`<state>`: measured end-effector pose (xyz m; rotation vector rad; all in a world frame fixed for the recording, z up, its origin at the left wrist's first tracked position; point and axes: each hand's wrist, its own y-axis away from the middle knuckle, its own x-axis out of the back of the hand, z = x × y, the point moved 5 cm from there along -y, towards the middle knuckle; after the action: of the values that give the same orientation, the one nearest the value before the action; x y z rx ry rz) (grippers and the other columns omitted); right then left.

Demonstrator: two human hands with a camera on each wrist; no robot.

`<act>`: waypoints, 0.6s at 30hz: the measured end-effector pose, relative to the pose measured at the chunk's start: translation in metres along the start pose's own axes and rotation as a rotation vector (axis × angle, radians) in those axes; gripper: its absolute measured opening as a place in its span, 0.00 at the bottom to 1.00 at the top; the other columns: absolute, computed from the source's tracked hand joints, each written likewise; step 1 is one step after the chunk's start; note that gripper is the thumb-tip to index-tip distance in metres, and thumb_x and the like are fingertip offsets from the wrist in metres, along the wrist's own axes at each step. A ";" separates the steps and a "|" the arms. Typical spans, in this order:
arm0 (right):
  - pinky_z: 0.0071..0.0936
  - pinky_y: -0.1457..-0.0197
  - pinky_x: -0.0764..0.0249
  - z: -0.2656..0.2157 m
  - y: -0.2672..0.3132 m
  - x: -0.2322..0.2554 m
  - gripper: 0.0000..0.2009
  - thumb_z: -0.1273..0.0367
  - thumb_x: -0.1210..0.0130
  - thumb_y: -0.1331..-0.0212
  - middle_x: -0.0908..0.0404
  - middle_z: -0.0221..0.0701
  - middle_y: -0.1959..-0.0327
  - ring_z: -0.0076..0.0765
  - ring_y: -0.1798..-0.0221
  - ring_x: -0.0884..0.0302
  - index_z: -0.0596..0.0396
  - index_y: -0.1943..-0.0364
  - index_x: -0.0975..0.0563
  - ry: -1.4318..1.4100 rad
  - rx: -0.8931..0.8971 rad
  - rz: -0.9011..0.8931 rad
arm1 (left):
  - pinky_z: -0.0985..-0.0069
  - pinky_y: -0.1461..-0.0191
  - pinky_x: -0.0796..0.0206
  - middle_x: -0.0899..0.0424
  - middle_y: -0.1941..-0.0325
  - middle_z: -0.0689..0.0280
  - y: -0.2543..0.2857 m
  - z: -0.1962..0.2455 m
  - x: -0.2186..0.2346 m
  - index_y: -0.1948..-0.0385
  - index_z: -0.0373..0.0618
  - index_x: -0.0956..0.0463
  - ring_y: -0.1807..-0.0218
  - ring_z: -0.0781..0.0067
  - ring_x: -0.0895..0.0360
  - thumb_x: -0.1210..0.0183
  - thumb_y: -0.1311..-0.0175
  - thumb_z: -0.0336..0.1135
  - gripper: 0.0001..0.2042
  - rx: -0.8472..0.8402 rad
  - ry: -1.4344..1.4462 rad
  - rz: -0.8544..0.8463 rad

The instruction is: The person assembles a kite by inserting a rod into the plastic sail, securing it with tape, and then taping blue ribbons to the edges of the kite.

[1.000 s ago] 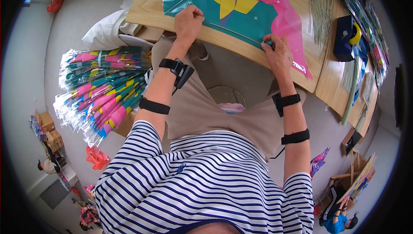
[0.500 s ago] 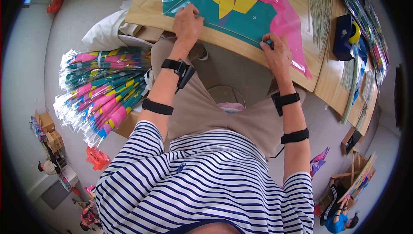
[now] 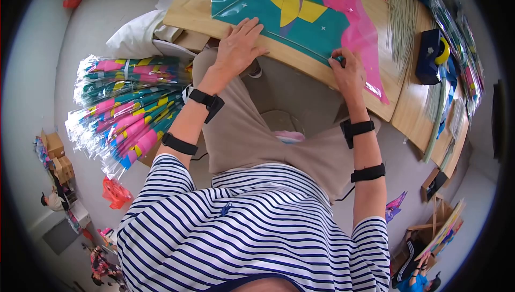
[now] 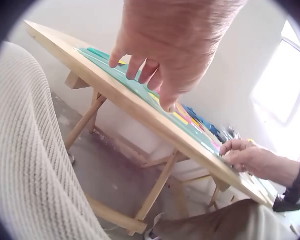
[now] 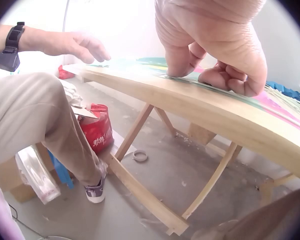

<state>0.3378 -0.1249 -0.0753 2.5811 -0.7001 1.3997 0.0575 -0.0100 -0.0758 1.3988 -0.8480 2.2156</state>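
Since the earlier frames, the left hand (image 3: pixel 236 48) has opened out of its curled position by the near edge of the sheet; its fingers are now extended and spread. The right hand (image 3: pixel 350 75) remains near the right part of that edge.

Left hand: open, palm down, above the near edge of the sheet; contact cannot be confirmed. Right hand: fingers and thumb curled, gripping the sheet edge.

The printed plastic sheet (image 3: pixel 314 35) lies flat on the wooden table (image 3: pixel 188 3), near edge close to the table edge. Its surface is glossy and teal, with a wavy-edged pink section to the right and yellow shapes. A thin straight rod (image 3: pixel 295 44) runs along the near edge, between the hands.

Right of the sheet: thin sticks (image 3: pixel 401 21), then a dark blue tape dispenser (image 3: pixel 427 58) with a yellow roll. Left of the person's legs: bundles of wrapped multicoloured sheets (image 3: pixel 126 120).
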 end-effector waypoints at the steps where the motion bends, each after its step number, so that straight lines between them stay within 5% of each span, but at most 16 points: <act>1: 0.36 0.63 0.29 0.000 0.000 0.000 0.09 0.65 0.32 0.50 0.26 0.29 0.69 0.36 0.67 0.24 0.42 0.63 0.18 -0.006 -0.004 -0.001 | 0.56 0.27 0.44 0.30 0.28 0.58 0.001 -0.002 0.002 0.38 0.46 0.27 0.26 0.54 0.37 0.34 0.41 0.48 0.30 -0.007 -0.005 -0.012; 7: 0.36 0.63 0.29 0.009 -0.006 0.001 0.11 0.66 0.32 0.50 0.23 0.31 0.71 0.37 0.68 0.24 0.50 0.63 0.18 -0.077 -0.052 -0.056 | 0.51 0.25 0.48 0.32 0.26 0.62 0.004 -0.004 0.000 0.36 0.47 0.28 0.24 0.57 0.39 0.34 0.40 0.49 0.31 0.011 -0.009 -0.045; 10: 0.38 0.61 0.27 0.003 -0.011 0.015 0.09 0.68 0.33 0.50 0.22 0.35 0.72 0.40 0.66 0.22 0.53 0.65 0.18 -0.044 -0.001 0.052 | 0.49 0.24 0.50 0.32 0.26 0.63 0.006 -0.005 -0.002 0.36 0.47 0.28 0.24 0.58 0.40 0.34 0.41 0.49 0.31 0.033 0.005 -0.035; 13: 0.39 0.60 0.27 -0.037 -0.023 0.012 0.06 0.70 0.36 0.49 0.21 0.37 0.71 0.45 0.64 0.21 0.54 0.67 0.19 -0.029 0.219 0.071 | 0.47 0.24 0.50 0.32 0.26 0.64 0.007 -0.004 -0.003 0.37 0.47 0.28 0.24 0.59 0.40 0.33 0.41 0.49 0.31 0.046 0.010 -0.018; 18: 0.44 0.58 0.25 -0.121 -0.043 -0.056 0.03 0.72 0.41 0.48 0.20 0.39 0.68 0.52 0.62 0.21 0.55 0.70 0.20 -0.146 0.513 -0.176 | 0.45 0.24 0.50 0.32 0.26 0.65 0.006 -0.005 -0.004 0.37 0.49 0.27 0.24 0.62 0.39 0.31 0.43 0.46 0.31 0.072 0.007 -0.020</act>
<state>0.2395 -0.0293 -0.0483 3.0586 -0.1214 1.5015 0.0521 -0.0111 -0.0826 1.4247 -0.7558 2.2551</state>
